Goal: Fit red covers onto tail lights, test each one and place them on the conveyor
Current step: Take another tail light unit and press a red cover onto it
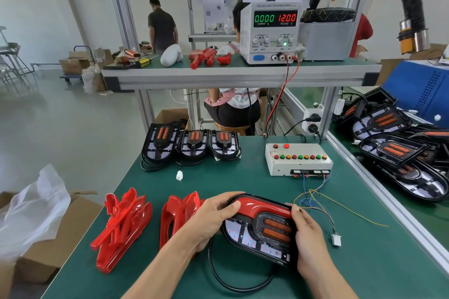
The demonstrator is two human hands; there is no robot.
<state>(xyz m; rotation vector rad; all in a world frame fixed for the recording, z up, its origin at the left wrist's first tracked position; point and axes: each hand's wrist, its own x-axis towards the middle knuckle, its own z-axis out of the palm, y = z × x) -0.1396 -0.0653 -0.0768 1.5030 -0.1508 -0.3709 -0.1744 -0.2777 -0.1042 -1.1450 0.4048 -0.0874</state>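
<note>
One tail light [258, 230] at six o'clock on my desk [364, 262] wears its red cover [257, 206], both hands' fingers [233, 204] curled around it; three bare lights [192, 144] at twelve o'clock await, untested.

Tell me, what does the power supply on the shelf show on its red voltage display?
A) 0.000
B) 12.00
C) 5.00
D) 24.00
B: the power supply reads 12.00 in red digits above the word VOLTAGE, while the green current display beside it reads 0.000.
</note>
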